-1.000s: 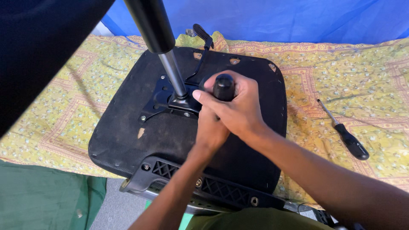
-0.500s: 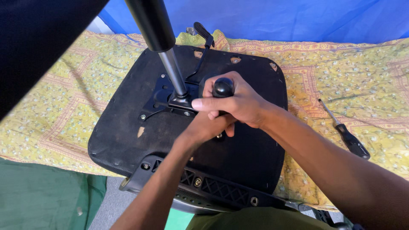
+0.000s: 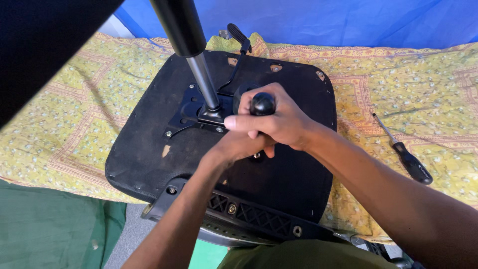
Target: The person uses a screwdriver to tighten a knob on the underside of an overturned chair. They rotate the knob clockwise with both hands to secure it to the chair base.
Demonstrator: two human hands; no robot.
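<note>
My left hand lies mostly hidden under my right hand, so I cannot tell what its fingers do; my right grip is pressed around a black tool handle whose shaft is out of sight. Since half a second ago the right hand has slid a little toward the gas-lift column. The upturned chair seat, black with worn patches, lies on a yellow patterned bedspread, its metal mounting plate bolted at centre. A screwdriver rests well apart on the right
</note>
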